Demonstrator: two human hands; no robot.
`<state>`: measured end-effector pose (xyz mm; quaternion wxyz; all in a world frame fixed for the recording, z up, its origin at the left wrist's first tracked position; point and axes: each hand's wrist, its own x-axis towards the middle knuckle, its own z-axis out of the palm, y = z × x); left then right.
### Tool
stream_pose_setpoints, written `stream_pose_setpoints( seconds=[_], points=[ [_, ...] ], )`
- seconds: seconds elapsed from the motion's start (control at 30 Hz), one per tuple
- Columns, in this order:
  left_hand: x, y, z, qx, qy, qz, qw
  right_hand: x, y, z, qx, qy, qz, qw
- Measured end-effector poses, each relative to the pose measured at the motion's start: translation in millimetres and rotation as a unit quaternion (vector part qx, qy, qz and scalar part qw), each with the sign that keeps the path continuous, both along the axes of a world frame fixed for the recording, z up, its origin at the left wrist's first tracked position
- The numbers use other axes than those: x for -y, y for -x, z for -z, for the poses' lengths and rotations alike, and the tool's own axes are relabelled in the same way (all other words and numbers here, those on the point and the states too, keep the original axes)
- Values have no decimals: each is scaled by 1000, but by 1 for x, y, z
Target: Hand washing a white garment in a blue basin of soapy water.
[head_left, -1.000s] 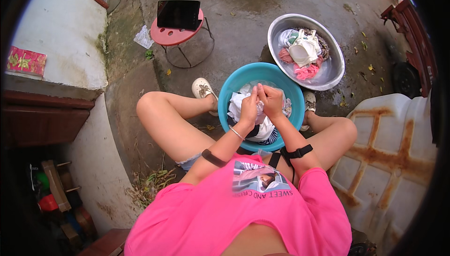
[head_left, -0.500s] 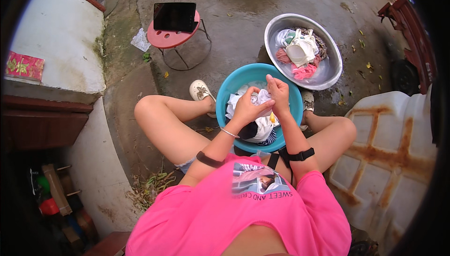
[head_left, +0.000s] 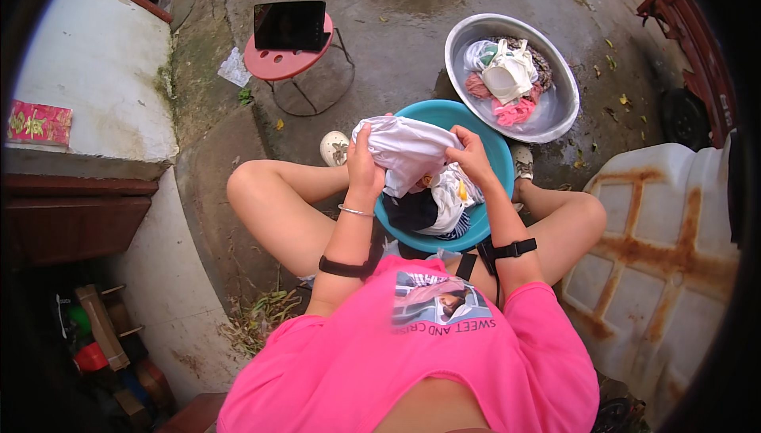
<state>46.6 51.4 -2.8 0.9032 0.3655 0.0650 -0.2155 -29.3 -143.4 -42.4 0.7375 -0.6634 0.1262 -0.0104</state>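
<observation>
A pale white garment with a gathered edge is spread between my hands above the blue-green plastic basin. My left hand grips its left side, and the fingers of my right hand pinch the right side. Below the garment lies a pile of clothes in the basin: a white cloth with a yellow patch, a dark cloth and a bit of blue-and-white striped cloth. The held garment covers the far left part of the basin.
Beyond the basin to the right stands a metal basin with white, pink and patterned clothes. A tablet rests on a red stool at the far left. Close on my right is a large white rust-stained container.
The garment was bunched between my hands and is now stretched out wide. My hands have moved apart, the left one to the left.
</observation>
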Motion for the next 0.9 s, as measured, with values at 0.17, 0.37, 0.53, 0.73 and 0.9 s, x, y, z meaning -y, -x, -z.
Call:
stream_pose_setpoints(
  seconds=[0.17,0.37,0.53,0.73,0.9],
  points=[
    [12,8,42,-110,-36,2,993,-69,13,-38,202,111,21,973],
    [49,51,26,-123,-105,34,986,-66,4,-14,222,361,105,899],
    [49,45,32,-27,-183,32,982,-74,3,-14,170,325,151,918],
    [41,36,24,-164,-70,57,982,-82,10,-22,271,383,79,880],
    [39,42,22,-94,-116,138,979,-36,-10,13,131,377,131,907]
  ],
)
